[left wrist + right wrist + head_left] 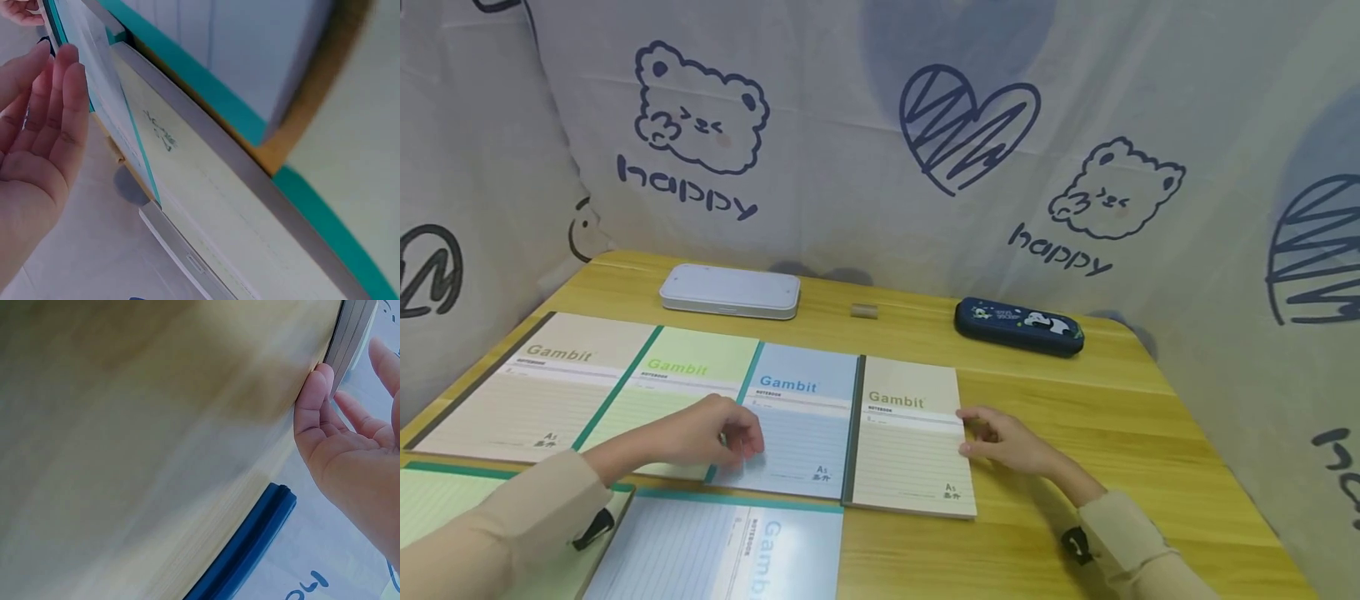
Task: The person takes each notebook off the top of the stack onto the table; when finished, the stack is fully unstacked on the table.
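Observation:
In the head view, a row of Gambit notebooks lies on the wooden table. My right hand (1007, 442) touches the right edge of the cream notebook (913, 454) with its fingertips; the right wrist view shows the same hand (344, 440) at the notebook's page edge (350, 340). Over the blue notebook (808, 437) hovers my left hand (711, 429), its fingers loosely bent around nothing. The left wrist view shows that hand's palm (31, 156). To the left lie a light green notebook (700, 350) and a pinkish-beige notebook (580, 375).
Nearer me, a second blue notebook (685, 542) and a second green one (445, 492) lie turned sideways. Along the table's back stand a white case (730, 292), a small brownish block (864, 311) and a dark blue panda case (1018, 327). A printed cloth (835, 167) hangs behind.

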Tool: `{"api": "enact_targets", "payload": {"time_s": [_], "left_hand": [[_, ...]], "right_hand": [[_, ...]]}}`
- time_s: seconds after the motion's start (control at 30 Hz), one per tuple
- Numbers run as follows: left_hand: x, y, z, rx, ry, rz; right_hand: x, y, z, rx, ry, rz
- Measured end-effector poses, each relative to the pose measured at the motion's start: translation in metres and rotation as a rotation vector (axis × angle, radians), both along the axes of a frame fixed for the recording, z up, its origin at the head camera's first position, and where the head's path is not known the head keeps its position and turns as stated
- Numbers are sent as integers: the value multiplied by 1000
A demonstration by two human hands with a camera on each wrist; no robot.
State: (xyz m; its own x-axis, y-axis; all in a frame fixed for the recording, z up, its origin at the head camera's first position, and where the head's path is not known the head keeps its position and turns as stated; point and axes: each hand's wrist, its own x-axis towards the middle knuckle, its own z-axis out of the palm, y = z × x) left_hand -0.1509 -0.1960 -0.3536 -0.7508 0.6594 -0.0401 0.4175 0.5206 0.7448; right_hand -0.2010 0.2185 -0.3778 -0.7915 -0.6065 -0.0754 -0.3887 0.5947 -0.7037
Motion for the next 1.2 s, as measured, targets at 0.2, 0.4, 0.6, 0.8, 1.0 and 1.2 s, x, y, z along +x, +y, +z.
{"api": "enact_targets", "payload": {"time_s": [0.2,0.4,0.6,0.8,1.0,1.2], "left_hand": [[-8,8,0,42,57,39],[-15,20,0,59,85,55],[-24,35,-3,33,106,58],[-35,51,-3,23,133,92],[-42,66,-3,-4,114,164],[-49,79,-5,-4,78,188]], "right_hand": [[0,0,1,-4,-5,-4],[-1,1,-1,-5,6,3],[-2,3,-4,-8,16,11],[-2,3,-3,-10,11,10],[-2,3,-3,-6,7,9],[-2,2,-4,-5,-3,4]]}}
